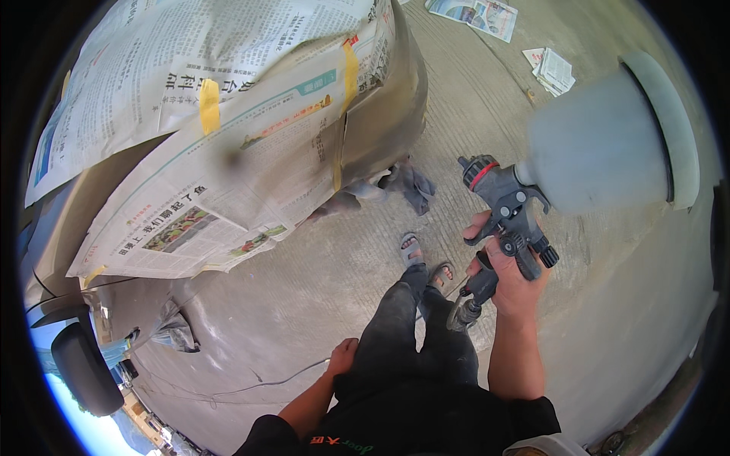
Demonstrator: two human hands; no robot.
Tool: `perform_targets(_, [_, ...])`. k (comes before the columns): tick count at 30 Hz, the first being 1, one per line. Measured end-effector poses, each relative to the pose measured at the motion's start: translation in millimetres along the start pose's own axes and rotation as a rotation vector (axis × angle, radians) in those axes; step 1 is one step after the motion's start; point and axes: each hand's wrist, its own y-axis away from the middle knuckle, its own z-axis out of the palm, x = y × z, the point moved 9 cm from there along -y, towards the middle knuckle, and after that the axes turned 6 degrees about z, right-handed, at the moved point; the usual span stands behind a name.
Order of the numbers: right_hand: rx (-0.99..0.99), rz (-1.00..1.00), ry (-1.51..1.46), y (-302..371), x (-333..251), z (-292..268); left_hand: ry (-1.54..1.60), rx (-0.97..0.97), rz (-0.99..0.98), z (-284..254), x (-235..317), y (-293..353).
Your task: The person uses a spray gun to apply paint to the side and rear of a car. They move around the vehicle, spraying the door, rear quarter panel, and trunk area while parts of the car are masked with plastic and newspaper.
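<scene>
My right hand [518, 283] is wrapped round the grip of a dark grey spray gun [511, 201] with a red ring near its nozzle. A large, cloudy white paint cup [601, 144] sits on the gun. The nozzle faces left, toward newspaper sheets [281, 163] that cover part of a car; a gap separates them. Yellow tape [210, 106] holds the sheets, and a dark smudge marks one of them. My left hand [344, 357] is closed beside my thigh; whatever its curled fingers hold, if anything, is hidden.
A thin hose [266, 384] runs over the concrete floor [266, 327] by my left arm. At left are a crumpled grey plastic sheet [175, 328] and the car's side mirror [85, 368]. Loose papers [551, 72] lie at the far right. Dark cloth [412, 186] lies below the car's edge.
</scene>
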Motion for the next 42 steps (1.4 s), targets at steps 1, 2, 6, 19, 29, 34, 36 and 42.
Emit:
perform_targets(1, [0.001, -0.030, 0.051, 6.4, 3.9, 8.3, 0.049, 0.011, 0.003, 1.4, -1.9, 4.8])
perform_targets(2, [-0.059, -0.054, 0.021, 13.2, 6.7, 19.2, 0.080, 0.022, -0.008, 2.6, -4.9, 9.1])
perform_targets(6, [-0.066, -0.051, 0.169, 46.8, 31.1, 49.0, 0.100, 0.048, -0.011, -0.7, -19.0, 26.7])
perform_targets(19, [0.284, 0.072, 0.274, 102.3, 180.3, 88.2, -0.112, 0.030, -0.013, -150.8, -164.8, -0.4])
perform_targets(29, [0.341, -0.136, -0.030, 127.4, 141.0, 113.8, -0.155, -0.136, -0.082, -217.1, -196.0, -17.6])
perform_targets(34, [0.322, 0.013, -0.128, 101.0, 219.1, 82.0, -0.108, -0.103, 0.018, -218.8, -166.5, -36.4])
perform_targets(36, [0.451, 0.041, -0.112, 80.0, 260.7, 49.4, -0.139, -0.084, 0.006, -217.8, -159.4, -37.0])
perform_targets(42, [0.462, 0.101, -0.349, 43.6, 342.5, 7.2, -0.406, -0.049, 0.166, -181.2, -123.1, -24.4])
